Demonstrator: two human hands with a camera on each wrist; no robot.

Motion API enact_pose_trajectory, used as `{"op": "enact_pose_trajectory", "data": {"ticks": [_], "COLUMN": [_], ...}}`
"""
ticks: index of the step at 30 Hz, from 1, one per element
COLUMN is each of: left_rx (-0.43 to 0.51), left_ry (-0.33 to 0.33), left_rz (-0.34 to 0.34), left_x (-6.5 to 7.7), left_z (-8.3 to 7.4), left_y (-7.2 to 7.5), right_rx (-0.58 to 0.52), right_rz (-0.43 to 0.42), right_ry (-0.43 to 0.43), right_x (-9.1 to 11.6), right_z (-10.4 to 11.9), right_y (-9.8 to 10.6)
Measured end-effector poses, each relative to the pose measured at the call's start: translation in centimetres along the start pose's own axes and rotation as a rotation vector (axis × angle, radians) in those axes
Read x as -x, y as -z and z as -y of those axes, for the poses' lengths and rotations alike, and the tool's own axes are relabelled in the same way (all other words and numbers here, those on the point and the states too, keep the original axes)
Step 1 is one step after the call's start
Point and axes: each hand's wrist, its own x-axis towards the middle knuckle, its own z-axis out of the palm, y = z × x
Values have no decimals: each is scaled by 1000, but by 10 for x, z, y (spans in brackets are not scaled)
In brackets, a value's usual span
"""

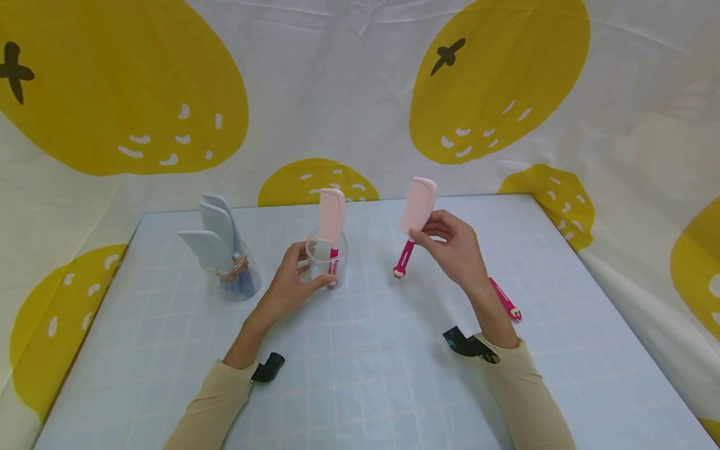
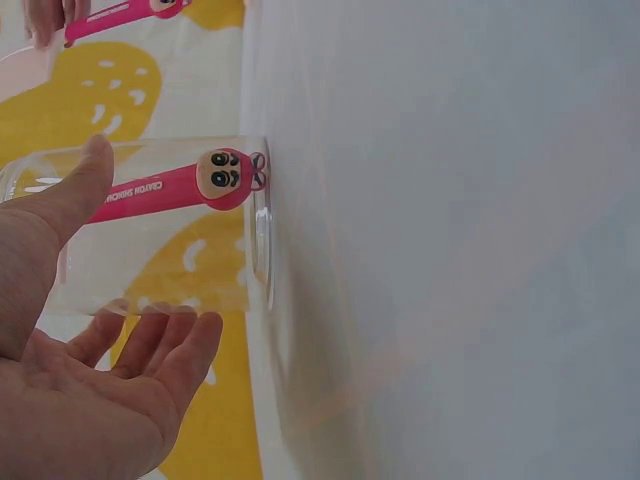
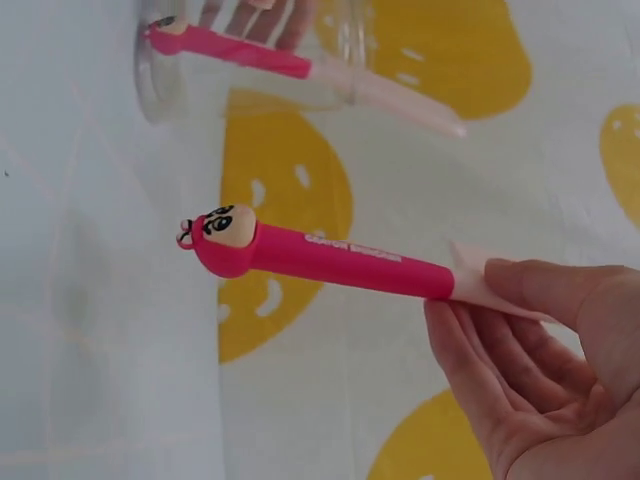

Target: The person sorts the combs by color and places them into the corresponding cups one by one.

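Observation:
My left hand point(image 1: 288, 285) holds a clear glass jar point(image 2: 200, 275) upright on the table, thumb on the near side and fingers round the far side. A comb with a pale pink head and a dark pink handle point(image 1: 332, 212) stands in this jar, handle down, with a small character face at its end. To the right, my right hand point(image 1: 454, 249) pinches a second pink comb point(image 1: 419, 205) above the table, near where head and handle meet. Its handle point(image 3: 350, 268) points down, clear of the jar. Fingers and thumb partly cover the comb's head.
A jar tied with twine point(image 1: 239, 284) holds several light blue combs point(image 1: 216, 225) at the left. Another dark pink handle point(image 1: 506, 301) lies on the table beside my right forearm, which hides the rest of it. Behind the table point(image 1: 360, 381) hangs a white cloth with yellow prints.

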Motion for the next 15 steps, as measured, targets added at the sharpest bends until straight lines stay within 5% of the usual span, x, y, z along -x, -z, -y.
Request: {"op": "enact_pose_trajectory", "data": {"ticks": [15], "left_rx": [-3], "left_ry": [6], "left_rz": [2], "left_x": [-2], "left_z": [1], "left_y": [-1], "right_rx": [-308], "right_rz": [-163], "right_ry": [171], "right_x": [-7], "right_z": [27], "right_y": [-16]}}
